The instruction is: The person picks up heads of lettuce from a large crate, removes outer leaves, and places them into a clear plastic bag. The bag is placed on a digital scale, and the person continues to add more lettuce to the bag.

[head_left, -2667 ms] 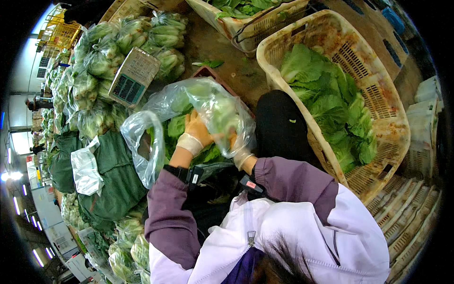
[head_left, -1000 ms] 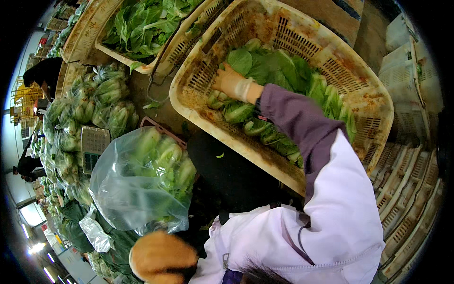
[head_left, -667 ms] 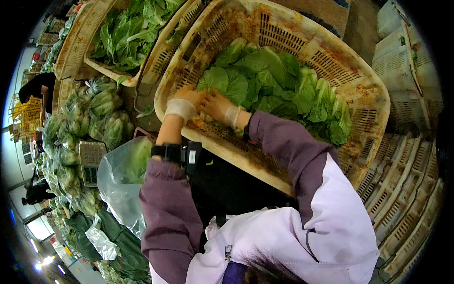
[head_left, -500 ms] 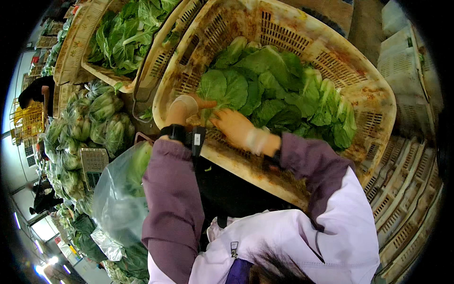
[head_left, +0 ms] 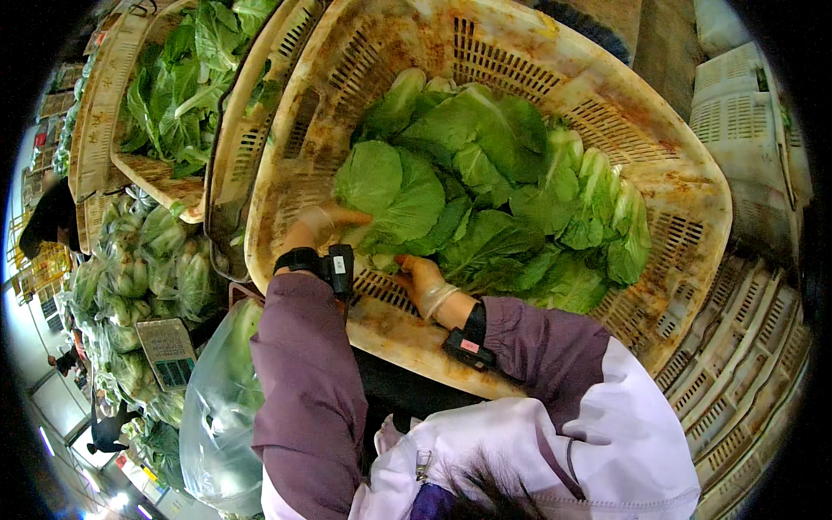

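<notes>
Yellowed, brown-stained plastic is forming a large slotted crate (head_left: 412, 336). Leafy greens (head_left: 494, 195) are lying heaped inside it. To its left, bagged vegetables (head_left: 192, 270) are lying in a pile, a clear bag (head_left: 215, 425) is bulging with something green, and a scale (head_left: 167, 351) is sitting by the pile. Within the crate, the right hand (head_left: 425, 284) is curling at the heap's near edge; the left hand (head_left: 328, 220), blurred, is pointing its fingers toward the greens; whether either is gripping them, I cannot tell
</notes>
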A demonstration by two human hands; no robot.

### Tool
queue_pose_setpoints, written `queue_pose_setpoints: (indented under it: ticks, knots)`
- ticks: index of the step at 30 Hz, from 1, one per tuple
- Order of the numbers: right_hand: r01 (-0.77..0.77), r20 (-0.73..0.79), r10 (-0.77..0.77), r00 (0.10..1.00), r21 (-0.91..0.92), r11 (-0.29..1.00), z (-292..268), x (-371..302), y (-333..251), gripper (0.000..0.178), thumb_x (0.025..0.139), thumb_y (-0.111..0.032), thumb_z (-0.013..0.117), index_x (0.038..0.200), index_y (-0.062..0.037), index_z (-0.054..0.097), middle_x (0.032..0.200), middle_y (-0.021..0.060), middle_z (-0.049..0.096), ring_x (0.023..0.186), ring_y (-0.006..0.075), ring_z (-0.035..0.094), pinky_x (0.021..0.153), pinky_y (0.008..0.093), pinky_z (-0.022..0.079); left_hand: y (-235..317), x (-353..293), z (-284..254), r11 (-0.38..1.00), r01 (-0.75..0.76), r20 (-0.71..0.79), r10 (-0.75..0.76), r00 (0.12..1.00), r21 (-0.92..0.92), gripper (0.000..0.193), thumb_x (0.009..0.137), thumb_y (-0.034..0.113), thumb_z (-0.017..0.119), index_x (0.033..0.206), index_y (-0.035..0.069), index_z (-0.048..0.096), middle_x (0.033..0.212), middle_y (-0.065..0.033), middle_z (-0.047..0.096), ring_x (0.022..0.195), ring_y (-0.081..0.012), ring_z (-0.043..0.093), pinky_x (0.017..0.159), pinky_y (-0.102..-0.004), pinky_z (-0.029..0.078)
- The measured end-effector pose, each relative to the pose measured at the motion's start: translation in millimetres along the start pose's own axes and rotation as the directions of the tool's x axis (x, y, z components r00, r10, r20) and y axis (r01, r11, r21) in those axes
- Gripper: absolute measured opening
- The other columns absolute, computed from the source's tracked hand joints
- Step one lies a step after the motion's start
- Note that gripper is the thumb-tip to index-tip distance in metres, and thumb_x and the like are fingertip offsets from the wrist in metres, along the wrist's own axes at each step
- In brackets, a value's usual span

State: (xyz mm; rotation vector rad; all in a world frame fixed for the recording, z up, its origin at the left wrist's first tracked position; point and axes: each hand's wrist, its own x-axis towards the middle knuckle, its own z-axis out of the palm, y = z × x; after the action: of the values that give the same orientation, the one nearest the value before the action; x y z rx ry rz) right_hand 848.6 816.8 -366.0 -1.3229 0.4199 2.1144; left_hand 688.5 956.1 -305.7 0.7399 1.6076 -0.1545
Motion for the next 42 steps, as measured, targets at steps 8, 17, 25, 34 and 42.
queue_pose_setpoints:
  ticks: [8, 17, 25, 34, 42]
  knots:
    - [-0.073, 0.169, 0.056, 0.984, 0.096, 0.993, -10, 19, 1, 0.033, 0.077, -0.016, 0.062, 0.107, -0.0026, 0.058, 0.095, 0.0052, 0.056, 0.076, 0.0170, 0.051, 0.063, 0.0283, 0.046, 1, 13, -6, 0.963, -0.075, -0.286, 0.151, 0.946, 0.259, 0.088, 0.062, 0.074, 0.056, 0.107, -0.002, 0.060, 0.097, -0.0193, 0.061, 0.089, -0.0256, 0.058, 0.079, -0.0356, 0.043]
    - [-0.093, 0.066, 0.080, 0.995, 0.225, 0.970, -1, 7, 1, 0.041, 0.084, -0.008, 0.046, 0.125, -0.0067, 0.047, 0.111, 0.0112, 0.047, 0.095, 0.0239, 0.048, 0.081, 0.0350, 0.047, 12, 13, 0, 0.909, 0.023, -0.225, 0.078, 0.971, 0.416, 0.093, 0.061, 0.075, 0.054, 0.110, -0.003, 0.058, 0.104, -0.0183, 0.060, 0.095, -0.0250, 0.057, 0.084, -0.0333, 0.041]
    - [-0.263, 0.356, 0.212, 0.910, 0.102, 0.959, -25, -8, -24, 0.064, 0.076, -0.040, 0.067, 0.127, -0.0149, 0.039, 0.121, 0.0124, 0.043, 0.108, 0.0317, 0.043, 0.089, 0.0466, 0.040, 8, 13, -11, 0.983, -0.117, -0.164, 0.140, 0.976, 0.142, 0.081, 0.063, 0.065, 0.064, 0.107, -0.002, 0.061, 0.105, -0.0139, 0.061, 0.093, -0.0202, 0.058, 0.082, -0.0300, 0.044]
    - [0.015, 0.288, -0.150, 0.946, 0.422, 0.906, 33, -32, -13, 0.042, 0.087, -0.031, 0.053, 0.123, -0.0136, 0.042, 0.125, 0.0073, 0.047, 0.113, 0.0256, 0.045, 0.093, 0.0504, 0.037, 17, -9, 8, 0.950, -0.059, -0.030, 0.052, 0.998, -0.308, 0.063, 0.071, 0.060, 0.061, 0.102, 0.005, 0.065, 0.094, -0.0091, 0.065, 0.078, -0.0156, 0.061, 0.072, -0.0266, 0.048]
    - [0.236, 0.426, -0.294, 0.855, 0.185, 0.954, 64, -141, -15, 0.038, 0.087, -0.030, 0.052, 0.117, -0.0078, 0.047, 0.116, 0.0073, 0.053, 0.107, 0.0234, 0.049, 0.093, 0.0412, 0.039, 55, -145, 19, 0.815, -0.288, 0.045, 0.358, 0.933, -0.503, 0.051, 0.075, 0.047, 0.065, 0.101, 0.003, 0.063, 0.090, -0.0067, 0.066, 0.075, -0.0145, 0.062, 0.067, -0.0257, 0.049]
